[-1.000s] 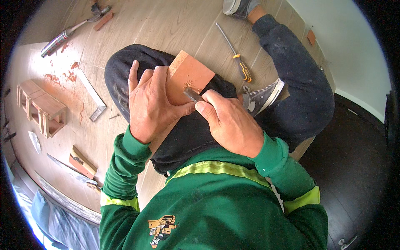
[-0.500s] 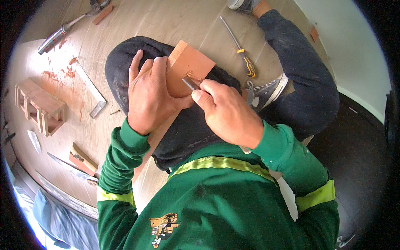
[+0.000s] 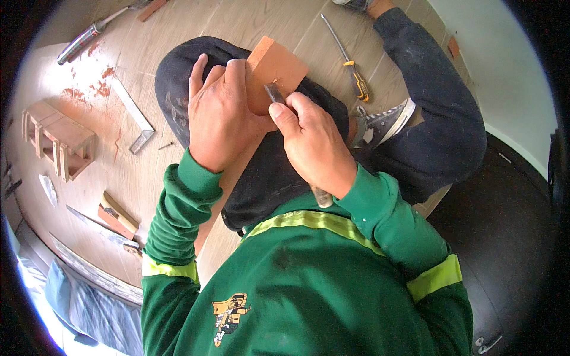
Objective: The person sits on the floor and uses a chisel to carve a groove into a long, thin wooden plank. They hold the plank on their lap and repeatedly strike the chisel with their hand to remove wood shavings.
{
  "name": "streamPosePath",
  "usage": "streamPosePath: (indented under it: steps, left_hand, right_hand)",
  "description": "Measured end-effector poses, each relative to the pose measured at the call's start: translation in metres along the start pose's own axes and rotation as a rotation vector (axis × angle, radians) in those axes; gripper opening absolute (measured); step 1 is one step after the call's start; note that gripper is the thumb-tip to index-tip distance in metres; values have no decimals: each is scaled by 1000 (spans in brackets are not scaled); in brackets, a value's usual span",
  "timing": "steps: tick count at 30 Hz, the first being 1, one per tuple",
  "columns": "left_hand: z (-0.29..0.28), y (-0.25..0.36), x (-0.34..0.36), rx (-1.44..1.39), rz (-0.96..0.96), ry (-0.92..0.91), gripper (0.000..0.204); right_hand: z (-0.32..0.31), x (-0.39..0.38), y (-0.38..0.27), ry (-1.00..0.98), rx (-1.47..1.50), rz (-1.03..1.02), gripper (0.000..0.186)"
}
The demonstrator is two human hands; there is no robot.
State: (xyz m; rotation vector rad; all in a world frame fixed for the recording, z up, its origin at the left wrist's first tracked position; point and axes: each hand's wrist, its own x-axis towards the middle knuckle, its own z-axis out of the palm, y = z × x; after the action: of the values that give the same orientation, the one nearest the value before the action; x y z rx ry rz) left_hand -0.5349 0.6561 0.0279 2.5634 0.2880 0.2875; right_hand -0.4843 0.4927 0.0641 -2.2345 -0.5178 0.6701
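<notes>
An orange-brown wooden board (image 3: 276,63) lies diagonally across my dark-trousered lap, with wood shavings near its middle. My left hand (image 3: 224,113) is closed on its left side, fingers over the edge and thumb beneath the chisel's area. My right hand (image 3: 317,141) grips a chisel (image 3: 274,93), its blade angled onto the board at the shavings and its handle showing below my palm. A screwdriver (image 3: 358,80) with a yellow and black handle lies on the floor beyond my right hand.
On the floor (image 3: 136,190) at left are a small wooden frame (image 3: 65,133), a metal square (image 3: 132,110), a saw (image 3: 95,225), a wooden plane-like tool (image 3: 119,216), a sealant gun (image 3: 80,41) and orange scraps. A white wall (image 3: 504,89) and dark panel (image 3: 487,231) border the right.
Both hands, the board and the chisel have shifted slightly upward in view. The chisel's handle end has come further into view below my right hand, and the blade stays on the shavings.
</notes>
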Motion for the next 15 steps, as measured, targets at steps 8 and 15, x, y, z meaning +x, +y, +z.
streamPosePath:
  steps: [8,15]
  left_hand:
    - [-1,9,-5,-24,1,-22,80]
    - [-3,4,-9,-45,25,-100,96]
  right_hand:
    - [-18,5,15,106,1097,435,39]
    - [-77,-3,22,-115,312,236,38]
